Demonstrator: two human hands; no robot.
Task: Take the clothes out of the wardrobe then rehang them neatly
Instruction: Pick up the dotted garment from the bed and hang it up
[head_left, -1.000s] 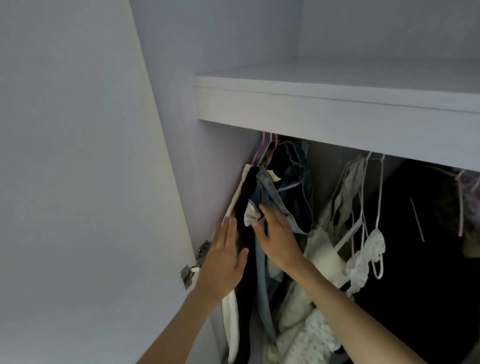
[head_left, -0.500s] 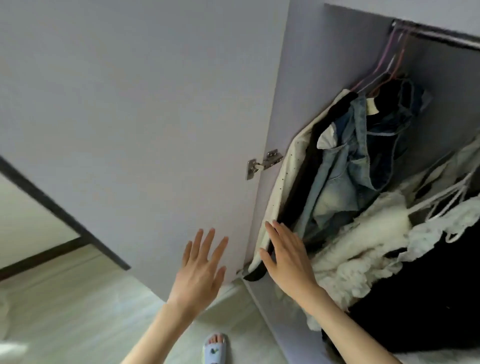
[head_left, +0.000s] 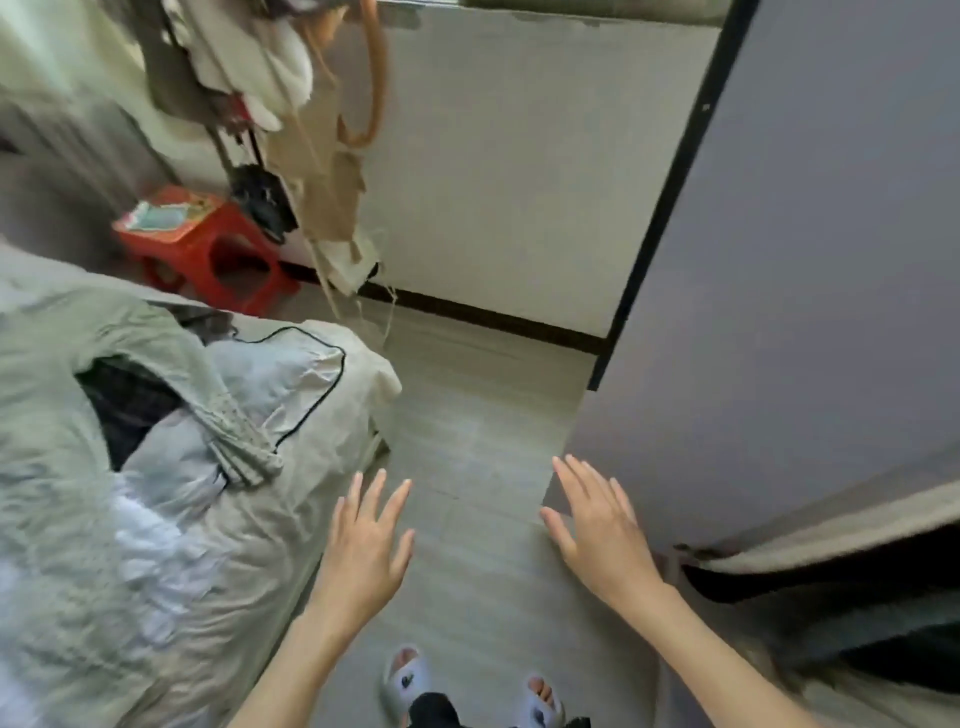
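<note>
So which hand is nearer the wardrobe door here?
Right. The right hand sits at the lower corner of the wardrobe door, seemingly touching it; the left hand hovers over the floor, nearer the bed.

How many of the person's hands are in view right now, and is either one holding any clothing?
2. The left hand is spread open over the floor beside the bed. The right hand is open at the wardrobe door corner. Neither holds clothing.
</note>
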